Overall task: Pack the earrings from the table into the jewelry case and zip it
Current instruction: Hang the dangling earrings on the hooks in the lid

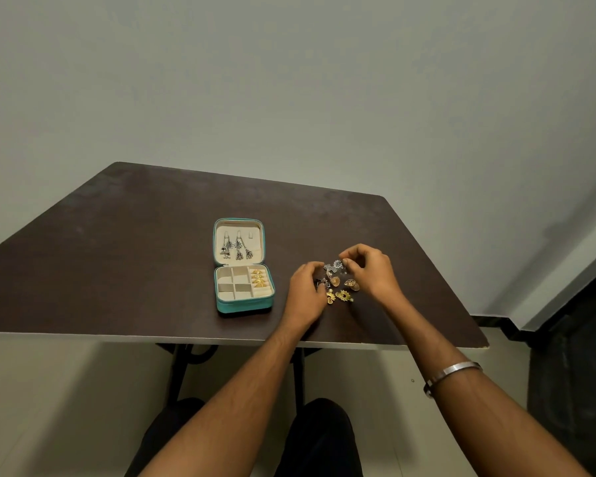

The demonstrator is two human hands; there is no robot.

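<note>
- Head view is looking down on a dark bench (135, 256) where a teal jewelry case (244, 266) is lying unzipped, its lid flat on the far side and its tray nearer the person.
- Hanging in the lid are dark silver drop earrings (237, 248), so that part of the packing appears done.
- Sitting in the right column of the tray are gold earrings (259, 278); the other compartments are showing bare lining.
- Lying just right of the case is the loose pile of earrings (338, 287), a mix of gold and silver pieces, well short of being packed.
- The right hand (369, 270) is pinching a silver flower earring (338, 265) between its fingertips at the far edge of the pile.
- The left hand (305, 290) is resting over the near-left side of the pile with its fingers curled among the pieces; whether it is gripping one I cannot tell, since the fingers are hiding what is under them.
- A metal bangle (451, 373) is sitting on the right forearm.
- Judging from this, the task is perhaps halfway: several earrings are waiting to go into the empty compartments, and the lid is not yet folded over or zipped.
</note>
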